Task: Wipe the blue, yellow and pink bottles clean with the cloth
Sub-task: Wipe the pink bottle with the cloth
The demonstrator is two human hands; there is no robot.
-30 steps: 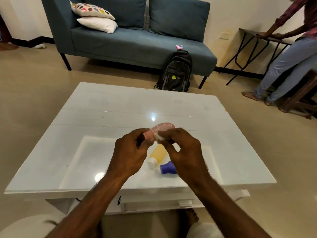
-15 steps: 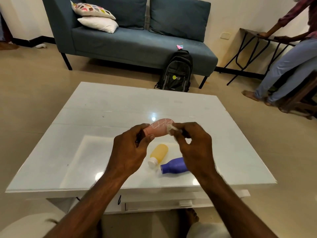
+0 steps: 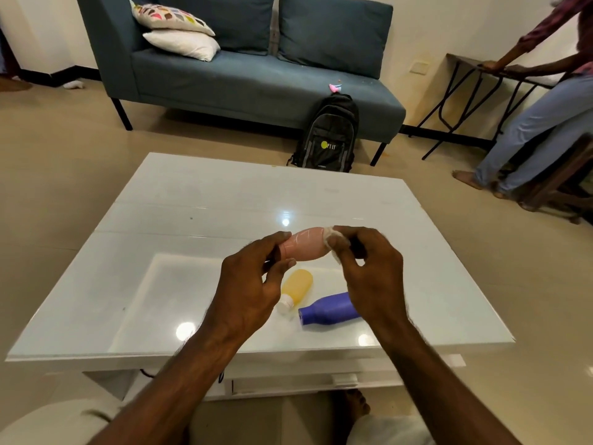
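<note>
My left hand point(image 3: 248, 284) holds the pink bottle point(image 3: 305, 244) by its cap end, level above the white table point(image 3: 160, 268). My right hand point(image 3: 372, 271) pinches a small white cloth point(image 3: 332, 244) against the bottle's far right end. Below the hands, a yellow bottle point(image 3: 296, 285) with a white cap lies on the table. A blue bottle point(image 3: 327, 309) lies beside it, partly hidden behind my right wrist.
A blue sofa point(image 3: 256, 81) with cushions stands beyond the table, with a black backpack point(image 3: 327, 136) leaning on it. A person point(image 3: 539, 117) stands at the right by a folding side table point(image 3: 465, 91) and a wooden stool.
My right hand has slid the cloth rightward along the pink bottle, from near its cap to its far end. The left hand keeps its hold.
</note>
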